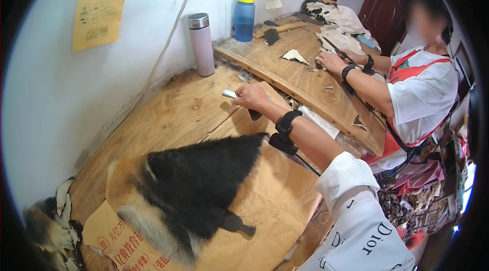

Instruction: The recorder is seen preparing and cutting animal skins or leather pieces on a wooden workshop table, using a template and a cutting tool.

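My right hand [251, 97] reaches over the wooden table, its fingers closed round a tool with a pale, shiny end [229, 93] sticking out to the left. A dark part shows below the hand; the tool's kind is unclear. Nearer to me lies a fur piece [198, 184], black in the middle with tan and whitish areas at its left and lower edges. It rests on yellow-brown paper [277, 194] bearing red print. A dark brown flat piece [238, 223] juts from the fur's lower right edge. At the bottom left edge, only a sliver of my left hand [113, 266] shows, mostly cut off.
A pink tumbler [201, 47] and a blue bottle with a yellow lid [244, 16] stand by the wall. A wooden strip [285, 87] edges the adjoining table, where a co-worker's hands [338, 61] handle pale hide. Fur scraps [56, 225] lie at the left.
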The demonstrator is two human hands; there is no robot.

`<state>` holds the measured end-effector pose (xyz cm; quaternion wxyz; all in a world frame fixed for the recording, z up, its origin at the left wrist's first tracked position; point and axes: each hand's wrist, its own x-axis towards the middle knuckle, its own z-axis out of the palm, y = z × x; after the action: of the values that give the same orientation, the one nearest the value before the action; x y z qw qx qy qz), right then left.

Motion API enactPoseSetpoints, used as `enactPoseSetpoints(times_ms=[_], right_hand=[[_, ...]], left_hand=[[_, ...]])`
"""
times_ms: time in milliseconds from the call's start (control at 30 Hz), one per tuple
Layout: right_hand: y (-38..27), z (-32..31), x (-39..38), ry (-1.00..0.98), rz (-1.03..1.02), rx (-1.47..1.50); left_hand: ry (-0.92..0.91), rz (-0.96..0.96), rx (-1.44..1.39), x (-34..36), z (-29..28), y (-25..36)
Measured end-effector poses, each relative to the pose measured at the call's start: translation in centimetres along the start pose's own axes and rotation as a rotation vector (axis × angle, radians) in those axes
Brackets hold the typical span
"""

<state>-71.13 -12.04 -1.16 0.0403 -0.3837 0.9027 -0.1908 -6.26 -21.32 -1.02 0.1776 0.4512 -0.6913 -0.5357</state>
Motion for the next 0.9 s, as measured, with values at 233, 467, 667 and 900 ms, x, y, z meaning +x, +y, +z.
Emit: enactPoseSetpoints(times_ms=[233,467,667,900], right_hand=[[1.3,3.3,-0.1,0.036,-0.03,0.121],[-3.5,-2.5,-3.6,-0.023,-0.434,0.251],[-10.5,-4.6,-15.3,-0.341,-1.099,-0.087],[-9.2,-0.5,-16.3,-0.123,-1.307,-0.243]], left_hand=[[0.066,-0.074,-0.069,-0.7,1.2,0.8],[0.168,0.131,1.292,0.1,5.1,8.2],[0.059,0.009,1.056,1.8,7.2,2.5],[0.097,0.016,1.04,1.6,7.9,2.5]])
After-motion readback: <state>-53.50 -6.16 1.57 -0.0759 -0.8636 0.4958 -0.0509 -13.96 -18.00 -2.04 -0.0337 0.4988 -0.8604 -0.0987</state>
